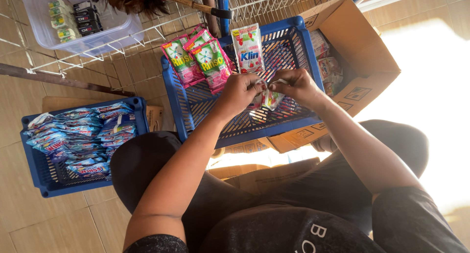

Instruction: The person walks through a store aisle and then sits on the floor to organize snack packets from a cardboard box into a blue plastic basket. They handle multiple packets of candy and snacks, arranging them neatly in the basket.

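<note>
Centrally, above the blue slatted crate (196, 108), both hands meet on one small sachet (270, 99). The left hand (240, 92) comes in from 7 o'clock, its grip closed: thumb and fingers pinch the sachet's left edge, with a fold of white film showing between the fingertips (258, 86). The right hand (296, 85) comes in from 5 o'clock, its grip likewise closed on the sachet's upper right corner. The sachet hangs between the two pinches, over the crate's mesh floor and clear of it. Its long axis appears to run from 11 o'clock to 5 o'clock, the free end drooping toward 5 o'clock; its printed face is crumpled and largely hidden by the fingers, so which end is the top cannot be told.

At 12 o'clock from the hands, a white and red sachet (248, 47) leans on the crate's far wall, long axis near vertical. At 10 o'clock, pink and green sachets (203, 59) are draped over the crate's far rim. At 2 o'clock, an open cardboard box (364, 52) holds more packets. At 9 o'clock, well apart, a second blue crate (43, 177) on the tiled floor (58, 223) is filled with blue sachets (83, 138). At 11 o'clock, a clear plastic tub (103, 30) rests on a white wire rack (147, 35).
</note>
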A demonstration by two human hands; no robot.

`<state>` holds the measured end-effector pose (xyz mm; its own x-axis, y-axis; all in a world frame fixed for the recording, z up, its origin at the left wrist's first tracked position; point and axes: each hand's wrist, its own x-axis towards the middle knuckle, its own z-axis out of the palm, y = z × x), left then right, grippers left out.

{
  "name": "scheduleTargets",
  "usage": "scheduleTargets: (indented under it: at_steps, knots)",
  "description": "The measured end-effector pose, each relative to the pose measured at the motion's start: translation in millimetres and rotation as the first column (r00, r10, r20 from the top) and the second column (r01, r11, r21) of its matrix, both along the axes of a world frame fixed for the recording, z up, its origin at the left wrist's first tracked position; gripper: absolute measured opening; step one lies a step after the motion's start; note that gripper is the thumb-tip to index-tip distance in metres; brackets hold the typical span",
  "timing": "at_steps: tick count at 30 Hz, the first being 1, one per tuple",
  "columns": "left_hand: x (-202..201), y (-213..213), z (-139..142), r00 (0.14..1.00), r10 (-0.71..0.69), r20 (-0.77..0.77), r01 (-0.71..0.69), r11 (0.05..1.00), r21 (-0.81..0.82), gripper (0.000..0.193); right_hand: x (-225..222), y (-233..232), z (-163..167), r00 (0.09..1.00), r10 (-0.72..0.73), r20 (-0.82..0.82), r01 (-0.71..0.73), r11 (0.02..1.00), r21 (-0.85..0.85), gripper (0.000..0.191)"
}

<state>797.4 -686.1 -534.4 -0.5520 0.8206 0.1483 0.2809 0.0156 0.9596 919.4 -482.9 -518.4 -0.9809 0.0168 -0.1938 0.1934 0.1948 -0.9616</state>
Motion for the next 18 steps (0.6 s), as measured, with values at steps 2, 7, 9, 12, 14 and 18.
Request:
scheduleTargets:
  at_steps: [2,7,9,12,14,18]
  knots:
    - [-2.1,-1.8,1.7,0.999,-0.043,-0.006,0.042,0.994,-0.103,0.011,-2.0,1.6,3.9,0.996,0.070,0.062,-0.068,0.997,-0.027,0.022]
    - [-14.2,-12.3,11.6,0.972,-0.235,0.018,0.220,0.877,-0.427,0.027,-4.6,-10.2,11.5,0.924,0.155,0.350,-0.221,0.962,0.157,0.037]
    - [-16.9,-15.8,14.4,0.947,-0.319,0.050,0.298,0.805,-0.513,0.040,-4.2,-15.9,12.6,0.957,0.211,0.198,-0.254,0.941,0.225,0.037]
    - [-12.6,-14.7,13.4,0.966,-0.259,0.013,0.220,0.792,-0.569,0.049,-3.9,-20.2,12.0,0.970,0.238,0.055,-0.241,0.898,0.367,0.036]
    - [-7.5,-10.5,9.2,0.967,-0.254,0.000,0.209,0.797,-0.566,0.050,-3.9,-20.2,10.1,0.970,0.241,0.028,-0.228,0.869,0.438,0.036]
    - [3.1,-7.3,-4.3,0.945,-0.240,-0.221,0.081,0.829,-0.553,0.036,-4.2,-20.5,4.2,0.968,0.241,0.069,-0.244,0.845,0.477,0.035]
